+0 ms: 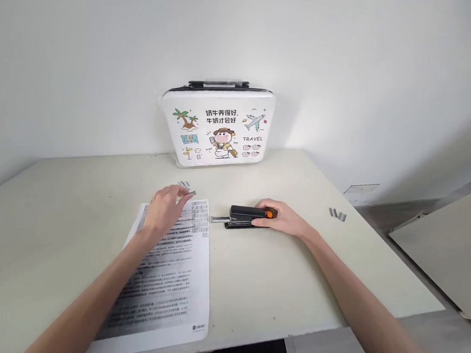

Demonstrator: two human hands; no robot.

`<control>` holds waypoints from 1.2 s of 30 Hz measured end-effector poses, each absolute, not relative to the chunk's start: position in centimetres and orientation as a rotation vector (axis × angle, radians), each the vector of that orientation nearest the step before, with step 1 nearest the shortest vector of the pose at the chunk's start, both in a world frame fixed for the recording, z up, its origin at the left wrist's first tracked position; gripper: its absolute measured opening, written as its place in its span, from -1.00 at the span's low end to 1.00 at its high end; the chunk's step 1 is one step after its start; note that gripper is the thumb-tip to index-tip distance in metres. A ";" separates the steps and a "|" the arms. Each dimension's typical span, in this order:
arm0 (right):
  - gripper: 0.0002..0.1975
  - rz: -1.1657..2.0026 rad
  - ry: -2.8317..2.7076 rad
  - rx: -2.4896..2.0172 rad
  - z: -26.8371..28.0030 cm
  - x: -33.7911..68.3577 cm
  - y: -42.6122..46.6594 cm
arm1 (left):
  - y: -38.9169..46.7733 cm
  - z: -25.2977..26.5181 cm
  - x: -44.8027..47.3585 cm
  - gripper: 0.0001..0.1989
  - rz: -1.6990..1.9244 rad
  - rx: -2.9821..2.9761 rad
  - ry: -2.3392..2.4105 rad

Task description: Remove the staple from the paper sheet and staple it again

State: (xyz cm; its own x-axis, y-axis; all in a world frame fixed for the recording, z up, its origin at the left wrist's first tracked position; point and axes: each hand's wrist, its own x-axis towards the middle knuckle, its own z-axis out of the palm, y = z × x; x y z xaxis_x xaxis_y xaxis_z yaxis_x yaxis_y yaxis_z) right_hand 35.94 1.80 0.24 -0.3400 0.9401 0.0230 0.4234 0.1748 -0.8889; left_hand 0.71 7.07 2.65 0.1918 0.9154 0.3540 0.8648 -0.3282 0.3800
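My right hand point(279, 217) grips the rear end of a black stapler point(243, 212) with an orange button. The stapler lies on the table pointing left, and its staple tray point(219, 219) sticks out at the front. Above the top of a printed sheet point(169, 296), my left hand point(167, 206) pinches a small grey strip of staples point(192, 193) between thumb and fingers. A few more staple strips point(184, 184) lie on the table just beyond those fingers. The left forearm covers part of the paper.
A white case point(223, 126) with cartoon prints and a black handle stands at the back against the wall. Several staple strips point(337, 214) lie near the right edge of the pale table point(272, 277). Another table point(454, 242) stands at the far right.
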 end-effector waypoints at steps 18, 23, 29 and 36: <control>-0.66 1.097 -1.875 -1.297 0.5 35.9 1.9 | 3.1 2.5 4.7 -0.67 0.776 2.071 1.325; -0.65 1.090 -1.890 -1.305 0.3 35.9 2.0 | 2.5 2.4 5.0 -0.71 0.796 2.243 1.238; -0.66 1.072 -1.905 -1.315 0.2 36.0 2.0 | 2.5 2.2 5.0 -0.74 0.715 2.264 1.220; -0.66 1.075 -1.894 -1.311 0.3 35.9 2.0 | 2.5 2.2 4.9 -0.74 0.744 2.262 1.193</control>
